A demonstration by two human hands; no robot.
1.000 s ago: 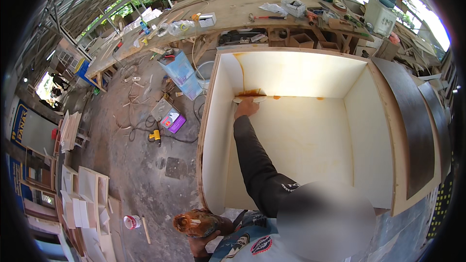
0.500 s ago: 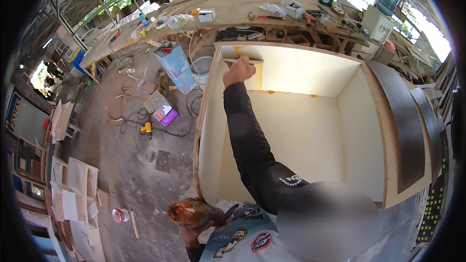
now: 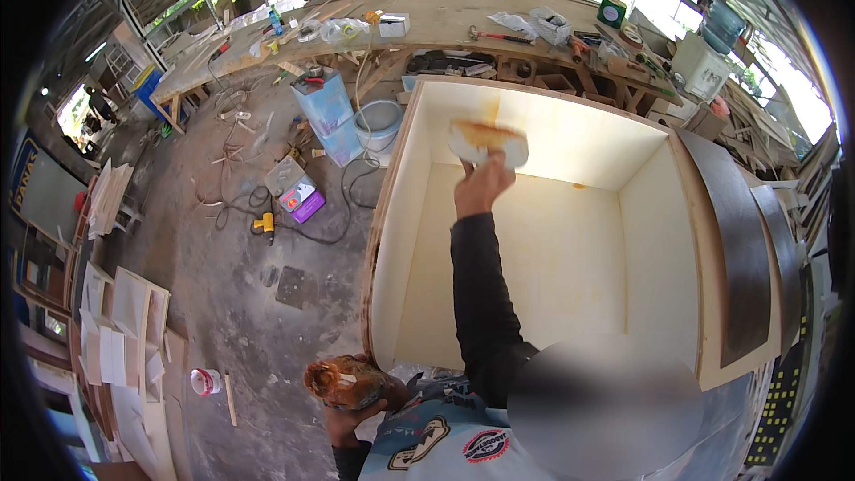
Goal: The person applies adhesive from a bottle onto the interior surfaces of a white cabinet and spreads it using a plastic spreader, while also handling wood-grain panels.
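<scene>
Currently, right hand [image 3: 484, 185]: grasping a pale flat spreader [image 3: 506, 150], with fingers clenched on its near edge.
Spreader: held inside an open cabinet box [image 3: 663, 232], toward its far left corner; blurred in outline; cannot tell whether touching the far panel [image 3: 570, 142] or just clear of it.
Amber smear [image 3: 492, 110]: streaked down the far panel, near its left edge; seemingly coating part of the spreader too.
Left hand [image 3: 346, 423]: wrapped around an amber-crusted container [image 3: 343, 383], just outside the box's near left corner.
Drip risk: could fall onto the pale box floor from an overloaded spreader.
Spill risk: could slop onto the box's near left rim or the clothing, given a careless tilt of the container.
Ridge risk: could dry lumpy on the panel, from uneven pressure or slow spreading.
Workbench [image 3: 436, 4]: bearing a red-handled hammer [image 3: 503, 35] near its front edge and a green tin [image 3: 611, 11] by its back edge, toward the right end.
Labels: dark lettering and a round red-edged badge [image 3: 485, 445] on the pale blue shirt [image 3: 401, 432]; purple and white on a can [image 3: 303, 202] near the yellow drill [image 3: 264, 224]; large lettering on a blue board [image 3: 27, 169] at far left.
</scene>
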